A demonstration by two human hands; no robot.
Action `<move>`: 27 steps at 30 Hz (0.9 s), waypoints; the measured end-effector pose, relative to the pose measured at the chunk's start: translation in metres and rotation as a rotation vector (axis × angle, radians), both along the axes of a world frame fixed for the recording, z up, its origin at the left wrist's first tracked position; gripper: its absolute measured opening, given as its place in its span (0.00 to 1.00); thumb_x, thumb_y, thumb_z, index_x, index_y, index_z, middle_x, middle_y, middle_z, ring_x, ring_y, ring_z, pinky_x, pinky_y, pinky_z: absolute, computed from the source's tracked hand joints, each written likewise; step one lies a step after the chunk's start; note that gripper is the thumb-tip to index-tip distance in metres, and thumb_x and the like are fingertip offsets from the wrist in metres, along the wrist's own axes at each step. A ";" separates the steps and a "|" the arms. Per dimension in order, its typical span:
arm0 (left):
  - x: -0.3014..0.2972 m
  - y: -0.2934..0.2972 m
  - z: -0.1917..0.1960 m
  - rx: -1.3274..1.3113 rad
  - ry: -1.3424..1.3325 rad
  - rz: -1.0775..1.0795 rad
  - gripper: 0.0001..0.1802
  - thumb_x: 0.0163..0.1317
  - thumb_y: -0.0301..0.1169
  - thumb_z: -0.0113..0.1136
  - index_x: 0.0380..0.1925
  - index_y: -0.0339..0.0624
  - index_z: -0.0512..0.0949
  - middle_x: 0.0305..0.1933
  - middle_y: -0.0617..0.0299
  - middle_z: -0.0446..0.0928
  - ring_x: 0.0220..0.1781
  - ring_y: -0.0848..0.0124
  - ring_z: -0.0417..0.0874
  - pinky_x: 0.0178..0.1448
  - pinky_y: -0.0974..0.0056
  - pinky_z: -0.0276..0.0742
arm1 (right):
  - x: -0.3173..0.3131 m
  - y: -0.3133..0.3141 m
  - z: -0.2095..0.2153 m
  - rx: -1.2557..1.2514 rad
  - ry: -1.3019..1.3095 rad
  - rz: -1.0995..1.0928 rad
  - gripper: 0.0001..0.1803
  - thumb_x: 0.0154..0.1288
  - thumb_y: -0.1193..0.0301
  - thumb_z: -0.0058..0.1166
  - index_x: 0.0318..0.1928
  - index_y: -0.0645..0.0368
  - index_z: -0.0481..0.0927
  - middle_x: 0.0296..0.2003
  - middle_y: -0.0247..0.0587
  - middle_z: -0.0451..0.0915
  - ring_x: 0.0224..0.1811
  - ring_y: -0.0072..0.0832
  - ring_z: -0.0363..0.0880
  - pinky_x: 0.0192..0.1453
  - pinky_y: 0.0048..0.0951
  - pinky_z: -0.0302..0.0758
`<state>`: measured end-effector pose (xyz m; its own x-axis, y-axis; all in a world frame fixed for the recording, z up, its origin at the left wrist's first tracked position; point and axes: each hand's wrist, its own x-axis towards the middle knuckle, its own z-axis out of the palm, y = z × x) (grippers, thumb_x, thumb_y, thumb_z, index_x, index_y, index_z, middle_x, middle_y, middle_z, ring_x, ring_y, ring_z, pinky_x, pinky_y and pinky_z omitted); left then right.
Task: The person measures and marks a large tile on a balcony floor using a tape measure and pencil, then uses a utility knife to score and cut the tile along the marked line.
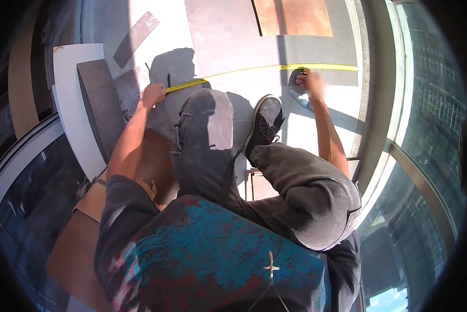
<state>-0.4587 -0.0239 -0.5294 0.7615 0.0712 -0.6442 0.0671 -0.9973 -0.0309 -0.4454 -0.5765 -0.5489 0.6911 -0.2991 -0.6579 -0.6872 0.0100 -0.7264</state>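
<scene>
A yellow tape measure [254, 69] lies stretched left to right across the sunlit floor [218, 36]. The left hand [153, 94] pins its left end, fingers closed; the right hand [311, 82] grips the tape toward its right end.

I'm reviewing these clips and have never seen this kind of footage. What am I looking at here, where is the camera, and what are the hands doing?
There is no machine here: a person wears a fisheye camera on the head, looking down, so straight edges bend. You see their shirt, bent knees and one shoe. The left hand pins one end of a yellow tape measure to the floor; the right hand presses it down farther along. The tape runs on past that hand toward the glass wall. Grey and brown boards lie on the floor nearby.
</scene>
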 end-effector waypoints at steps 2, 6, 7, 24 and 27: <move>0.000 0.010 -0.010 0.004 0.047 0.004 0.16 0.59 0.39 0.46 0.38 0.47 0.81 0.39 0.47 0.81 0.44 0.47 0.82 0.48 0.50 0.77 | 0.000 0.000 -0.001 0.013 -0.002 0.025 0.24 0.62 0.56 0.51 0.45 0.68 0.76 0.35 0.50 0.84 0.31 0.29 0.83 0.32 0.23 0.76; 0.006 0.006 -0.010 0.063 0.130 0.047 0.16 0.56 0.38 0.50 0.43 0.53 0.81 0.45 0.51 0.81 0.50 0.51 0.81 0.53 0.50 0.76 | 0.000 -0.007 -0.003 -0.015 0.029 0.037 0.23 0.62 0.55 0.52 0.44 0.66 0.76 0.36 0.49 0.83 0.32 0.28 0.82 0.34 0.23 0.76; 0.007 0.004 -0.011 0.064 0.126 0.051 0.16 0.56 0.37 0.50 0.43 0.53 0.81 0.45 0.51 0.81 0.50 0.51 0.81 0.53 0.50 0.76 | -0.003 -0.008 -0.002 -0.034 0.024 0.034 0.23 0.62 0.55 0.53 0.43 0.65 0.76 0.36 0.47 0.83 0.32 0.28 0.82 0.34 0.23 0.76; 0.022 0.012 -0.017 0.005 0.170 -0.099 0.16 0.56 0.34 0.46 0.36 0.41 0.82 0.38 0.45 0.82 0.41 0.50 0.84 0.47 0.51 0.78 | -0.040 0.037 0.477 0.192 -1.278 1.355 0.16 0.68 0.63 0.54 0.48 0.62 0.77 0.33 0.39 0.77 0.31 0.23 0.74 0.40 0.26 0.73; 0.020 0.008 -0.011 0.033 0.174 -0.138 0.17 0.57 0.35 0.46 0.37 0.41 0.82 0.40 0.45 0.82 0.43 0.49 0.83 0.48 0.50 0.78 | -0.047 0.041 0.467 0.182 -1.260 1.357 0.15 0.68 0.64 0.54 0.47 0.62 0.77 0.33 0.39 0.77 0.31 0.23 0.74 0.39 0.26 0.73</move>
<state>-0.4388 -0.0155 -0.5402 0.6435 -0.0024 -0.7655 -0.0788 -0.9949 -0.0631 -0.4927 -0.5353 -0.0819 0.4126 0.8126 0.4117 0.5847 0.1103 -0.8037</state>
